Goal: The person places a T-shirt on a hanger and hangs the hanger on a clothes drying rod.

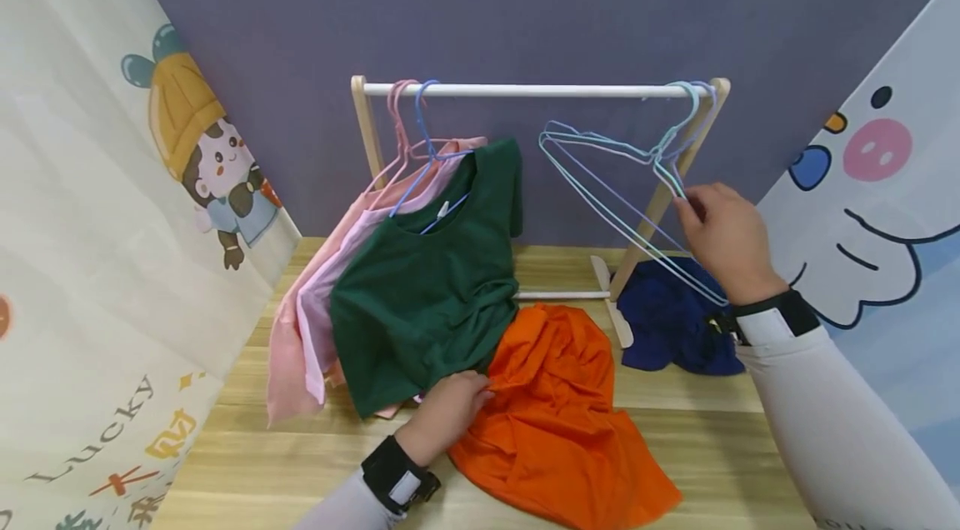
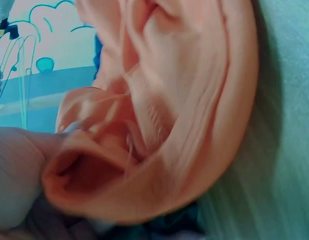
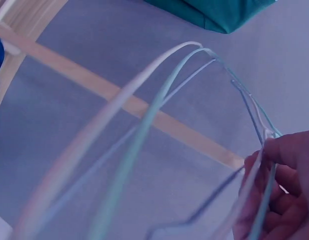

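Note:
On the table lies a crumpled orange shirt (image 1: 558,422), and my left hand (image 1: 448,413) pinches its edge near the dark green T-shirt. The left wrist view shows the orange cloth (image 2: 194,100) folded into a loop beside the thumb. At the rack's right end, my right hand (image 1: 727,242) grips a mint hanger (image 1: 663,167) by its shoulder; the hanger's hook is at the rail. A pale hanger (image 3: 102,122) and the mint hanger (image 3: 144,127) both run into the right fingers. Behind them a lavender hanger (image 1: 592,167) hangs from the rail.
Toward the left of the white rail (image 1: 540,90) hang a dark green T-shirt (image 1: 435,288), a lilac garment (image 1: 318,305) and a pink garment (image 1: 288,372). A navy garment (image 1: 675,322) lies by the rack's right foot (image 1: 615,305). Printed curtains (image 1: 82,263) flank both sides.

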Demonstrator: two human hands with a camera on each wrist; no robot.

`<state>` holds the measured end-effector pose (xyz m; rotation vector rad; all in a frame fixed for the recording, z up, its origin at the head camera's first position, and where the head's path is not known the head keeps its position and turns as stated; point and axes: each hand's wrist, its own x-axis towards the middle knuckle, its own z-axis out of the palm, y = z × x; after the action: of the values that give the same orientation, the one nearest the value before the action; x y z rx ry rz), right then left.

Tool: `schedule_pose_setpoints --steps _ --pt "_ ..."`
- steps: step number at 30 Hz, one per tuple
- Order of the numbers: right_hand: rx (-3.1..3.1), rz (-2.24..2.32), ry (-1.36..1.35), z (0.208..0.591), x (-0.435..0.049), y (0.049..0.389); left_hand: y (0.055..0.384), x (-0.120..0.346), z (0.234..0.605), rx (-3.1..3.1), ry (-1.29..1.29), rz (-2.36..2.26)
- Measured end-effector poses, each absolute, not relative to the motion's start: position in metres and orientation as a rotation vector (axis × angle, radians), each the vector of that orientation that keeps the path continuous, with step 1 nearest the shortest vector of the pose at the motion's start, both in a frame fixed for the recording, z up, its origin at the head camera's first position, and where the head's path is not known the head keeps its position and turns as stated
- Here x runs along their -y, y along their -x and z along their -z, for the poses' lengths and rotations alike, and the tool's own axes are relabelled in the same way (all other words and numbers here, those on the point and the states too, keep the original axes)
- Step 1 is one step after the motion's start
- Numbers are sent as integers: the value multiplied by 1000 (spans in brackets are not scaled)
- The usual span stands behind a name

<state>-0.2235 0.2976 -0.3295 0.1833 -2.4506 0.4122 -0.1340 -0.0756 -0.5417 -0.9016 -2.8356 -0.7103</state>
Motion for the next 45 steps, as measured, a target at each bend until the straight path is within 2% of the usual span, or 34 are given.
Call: schedule_pose_setpoints --steps 14,19,27,32,38,45 --pt "2403 -606 -120 321 -298 225 146 101 505 2682 418 1465" --pt "2397 -724 -45 316 -295 221 145 106 507 2719 467 1464" --pt "2287 -866 -60 313 -290 212 140 115 507 2850 747 1143" --pt "2290 -892 -63 316 -286 202 140 118 505 2781 692 1101" --pt "2332 -909 -75 341 -283 182 140 120 502 2655 584 1132" --pt "2421 -945 -102 400 -279 151 143 119 497 2570 295 1510"
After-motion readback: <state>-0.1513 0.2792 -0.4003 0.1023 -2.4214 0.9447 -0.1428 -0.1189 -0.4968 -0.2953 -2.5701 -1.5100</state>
